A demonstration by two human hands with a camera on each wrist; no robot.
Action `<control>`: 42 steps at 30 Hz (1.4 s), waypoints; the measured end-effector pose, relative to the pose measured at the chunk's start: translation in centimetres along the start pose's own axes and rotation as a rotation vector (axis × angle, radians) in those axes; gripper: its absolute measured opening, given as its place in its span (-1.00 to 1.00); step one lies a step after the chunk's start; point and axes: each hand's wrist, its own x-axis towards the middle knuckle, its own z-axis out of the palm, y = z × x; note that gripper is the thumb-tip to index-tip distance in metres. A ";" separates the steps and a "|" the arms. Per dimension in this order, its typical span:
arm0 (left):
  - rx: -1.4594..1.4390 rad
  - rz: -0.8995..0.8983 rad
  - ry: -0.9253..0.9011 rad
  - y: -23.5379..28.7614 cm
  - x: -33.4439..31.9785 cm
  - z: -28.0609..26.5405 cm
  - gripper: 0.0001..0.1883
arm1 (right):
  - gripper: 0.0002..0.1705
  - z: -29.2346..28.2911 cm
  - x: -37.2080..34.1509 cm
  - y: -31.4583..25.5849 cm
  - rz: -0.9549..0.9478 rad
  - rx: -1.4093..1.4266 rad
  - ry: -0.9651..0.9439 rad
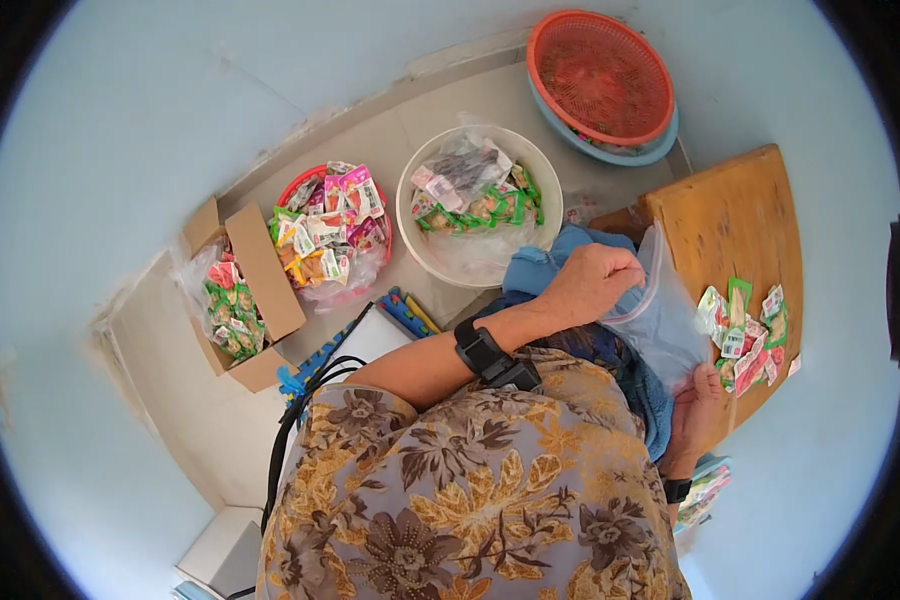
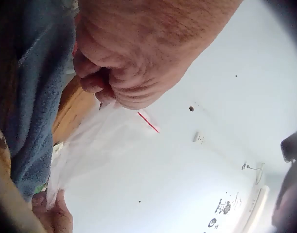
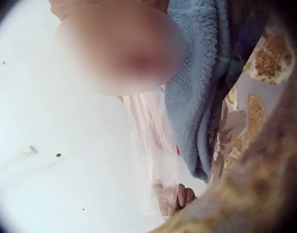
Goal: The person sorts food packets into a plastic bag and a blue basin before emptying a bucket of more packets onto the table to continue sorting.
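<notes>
Left hand (image 1: 595,280): fingers are curling tight, grasping the upper end of a clear plastic bag (image 1: 660,315). Right hand (image 1: 698,398): fingers are pinching the bag's lower end. The bag is hanging stretched between both hands, in front of a blue towel (image 1: 548,262) and beside the wooden tabletop (image 1: 725,215). Small food packets (image 1: 748,340) are lying in a loose pile on the tabletop, near the right hand. A white tub (image 1: 406,235) is standing on the floor (image 1: 370,145), holding more packets and plastic.
</notes>
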 end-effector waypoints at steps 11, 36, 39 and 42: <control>0.025 0.043 0.050 -0.5 -0.5 -0.6 -0.80 | -0.66 0.2 2.5 0.1 -0.033 -0.185 0.262; 0.043 -0.137 0.039 -2.3 -0.1 -1.3 -0.86 | -0.82 3.0 0.1 1.0 0.080 0.001 0.252; 0.005 -0.223 0.019 -2.4 0.1 -1.3 -0.85 | -0.83 2.4 -0.1 1.8 0.106 0.036 0.286; -0.039 -0.237 0.022 -2.5 0.1 -1.0 -0.84 | -0.85 2.3 -0.4 2.2 0.073 0.019 0.294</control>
